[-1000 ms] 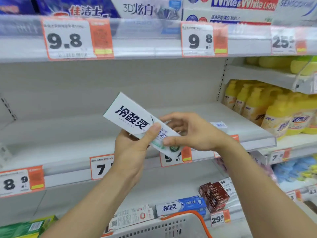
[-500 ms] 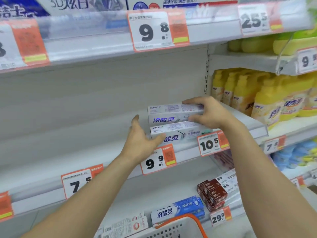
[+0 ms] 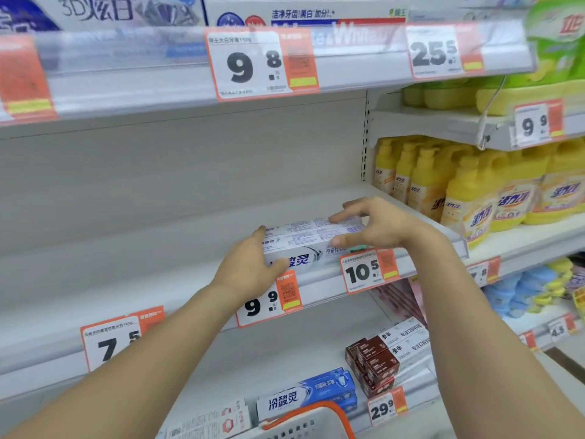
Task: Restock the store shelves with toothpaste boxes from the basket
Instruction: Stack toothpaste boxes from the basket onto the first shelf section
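A white toothpaste box [image 3: 311, 240] is lain flat on the middle shelf [image 3: 133, 280], just behind the 10.5 tag [image 3: 367, 270]. Its left end is held in the grip of the left hand [image 3: 250, 267], thumb curled over the front face. Its right end is pinched by the right hand [image 3: 376, 224], fingers on top, thumb at the front. Whether one box or two stacked are held cannot be told. Below the tag, the basket [image 3: 304, 423] rim is seen, with blue boxes [image 3: 316, 391] and brown boxes [image 3: 373, 362] on the lower shelf.

both hands [image 3: 250, 267] on toothpaste boxes [image 3: 311, 240]
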`<state>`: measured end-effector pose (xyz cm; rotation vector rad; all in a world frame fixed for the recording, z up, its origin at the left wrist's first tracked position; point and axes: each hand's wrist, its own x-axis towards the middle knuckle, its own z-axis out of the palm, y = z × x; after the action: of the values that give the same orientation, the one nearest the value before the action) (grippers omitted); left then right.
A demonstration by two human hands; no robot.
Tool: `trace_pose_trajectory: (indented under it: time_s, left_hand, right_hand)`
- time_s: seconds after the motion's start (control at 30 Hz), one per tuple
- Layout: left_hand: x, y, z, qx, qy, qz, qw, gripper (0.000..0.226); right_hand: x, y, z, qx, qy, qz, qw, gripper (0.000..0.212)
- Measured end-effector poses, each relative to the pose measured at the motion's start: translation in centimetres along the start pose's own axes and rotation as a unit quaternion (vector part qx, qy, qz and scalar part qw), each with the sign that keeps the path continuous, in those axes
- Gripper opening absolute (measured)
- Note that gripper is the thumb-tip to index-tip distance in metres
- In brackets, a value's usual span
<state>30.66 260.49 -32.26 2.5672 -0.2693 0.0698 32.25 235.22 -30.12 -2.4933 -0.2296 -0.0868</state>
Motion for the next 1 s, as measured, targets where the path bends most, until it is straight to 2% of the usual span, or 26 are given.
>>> trace_pose_trajectory:
  time_s: [0.13, 0.43, 0.63, 0.77, 0.87, 1.0]
  left_hand:
    - [0.5, 2.2, 1.1, 0.0, 0.035, -0.018, 0.999, 0.049]
    - [3.7, 7.1, 6.1, -0.068, 0.021, 0.054, 0.996, 0.04]
    - [4.7, 9.4, 8.5, -0.093, 0.033, 0.07, 0.993, 0.035]
    - [5.2, 10.4, 9.3, -0.103, 0.048, 0.075, 0.991, 0.033]
    - [5.2, 11.0, 9.3, -0.11, 0.052, 0.078, 0.99, 0.043]
    - [5.2, 11.4, 9.3, -0.12, 0.051, 0.085, 0.988, 0.058]
  right_hand:
    - [-0.7, 1.3, -0.2, -0.015, 0.041, 0.007, 0.999, 0.05]
    - [-4.1, 9.3, -2.1, 0.025, 0.183, 0.028, 0.982, 0.051]
    - [-4.7, 12.4, -4.0, -0.04, 0.135, 0.02, 0.99, 0.062]
    - [-4.3, 13.4, -4.0, -0.037, 0.157, 0.036, 0.986, 0.058]
    - [-4.6, 13.7, -4.0, -0.031, 0.176, 0.034, 0.983, 0.058]
    - [-5.2, 14.5, -3.4, -0.008, 0.177, 0.042, 0.983, 0.073]
